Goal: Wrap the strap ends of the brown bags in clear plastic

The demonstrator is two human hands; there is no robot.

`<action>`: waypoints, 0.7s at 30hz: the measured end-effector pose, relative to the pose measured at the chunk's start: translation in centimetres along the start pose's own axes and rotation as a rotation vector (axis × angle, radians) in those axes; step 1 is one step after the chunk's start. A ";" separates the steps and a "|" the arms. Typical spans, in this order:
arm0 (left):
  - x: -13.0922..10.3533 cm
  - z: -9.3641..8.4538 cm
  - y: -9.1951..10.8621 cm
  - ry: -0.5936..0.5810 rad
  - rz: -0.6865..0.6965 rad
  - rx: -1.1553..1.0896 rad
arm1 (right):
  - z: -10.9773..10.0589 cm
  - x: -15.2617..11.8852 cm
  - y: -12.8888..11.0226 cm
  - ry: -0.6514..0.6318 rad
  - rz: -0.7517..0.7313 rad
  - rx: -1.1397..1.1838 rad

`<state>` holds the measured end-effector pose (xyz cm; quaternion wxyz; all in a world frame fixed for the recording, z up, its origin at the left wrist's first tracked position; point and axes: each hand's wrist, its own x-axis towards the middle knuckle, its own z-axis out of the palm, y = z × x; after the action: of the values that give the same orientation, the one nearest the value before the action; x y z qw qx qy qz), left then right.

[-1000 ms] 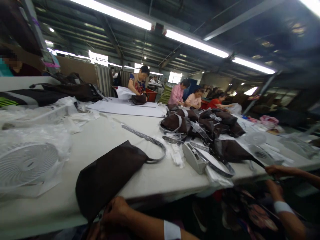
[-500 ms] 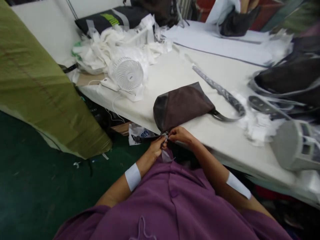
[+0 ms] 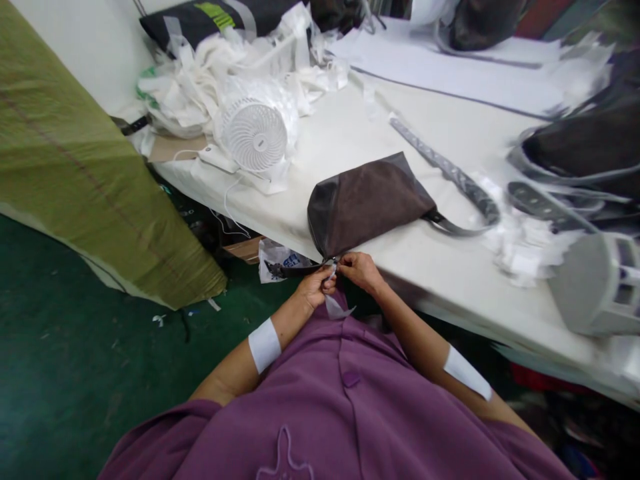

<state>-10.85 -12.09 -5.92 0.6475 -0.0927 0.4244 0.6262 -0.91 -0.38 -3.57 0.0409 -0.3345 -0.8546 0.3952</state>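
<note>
A dark brown bag (image 3: 375, 203) with black ends lies on its side at the table's front edge. Its near end points toward me, where a small metal fitting joins a black strap (image 3: 295, 271). My left hand (image 3: 315, 287) is closed around the strap close to that fitting. A whitish, thin wrapping strip (image 3: 337, 308) hangs below its fingers. Beside it, my right hand (image 3: 361, 270) pinches at the same spot, thumb and forefinger together. What sits between those fingertips is too small to make out. From the bag's far end another strap (image 3: 455, 230) curves across the table.
A white fan (image 3: 257, 137) stands at the left before a heap of white wrapping (image 3: 200, 87). Past the bag lies a strap in patterned wrap (image 3: 440, 163). Dark bags (image 3: 585, 143) and a grey tape dispenser (image 3: 580, 283) are at the right. Green cloth (image 3: 100, 180) hangs at the left.
The view has shifted slightly. Both hands stay at the bag's near end, and the hanging wrapping strip now reaches farther right. At the back, a person's hand near a dark bag has left view.
</note>
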 end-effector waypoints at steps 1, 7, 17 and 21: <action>0.1 -0.1 -0.1 -0.014 -0.008 -0.016 | 0.2 0.0 0.1 -0.008 0.015 0.001; 0.4 -0.7 -0.5 -0.014 -0.035 -0.055 | 0.9 0.0 0.7 -0.034 0.059 0.079; 0.7 -0.9 -1.7 -0.078 -0.096 -0.064 | 3.2 0.9 1.9 0.137 0.079 -0.091; 0.5 -0.7 -2.2 -0.063 -0.023 -0.030 | 3.3 -0.1 3.5 0.176 0.167 0.201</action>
<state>-9.28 -12.57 -7.62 0.6662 -0.0872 0.3932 0.6277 -0.02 -1.00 -8.30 0.1160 -0.4320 -0.7729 0.4501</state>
